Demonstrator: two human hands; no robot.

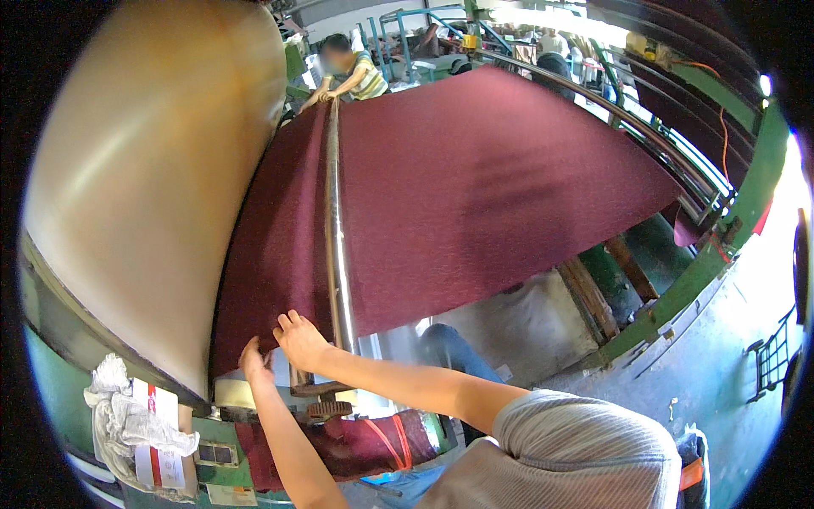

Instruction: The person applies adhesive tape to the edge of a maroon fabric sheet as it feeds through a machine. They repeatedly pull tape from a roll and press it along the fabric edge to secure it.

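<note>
Grey sleeve [577, 441] near-right | R hand [298, 339] + L hand [254, 360] pinch near edge of maroon fabric [475, 187], grip prob. closed | fabric spans steel roller [332, 220] beside big drum [153, 170] | step: aligning edge; next needs even tension w/ far person [356, 72].

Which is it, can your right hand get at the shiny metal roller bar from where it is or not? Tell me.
Probably yes. The right hand grips the near edge of the dark red fabric right beside the metal roller bar, with nothing between them. The left hand holds the same edge further left.
</note>
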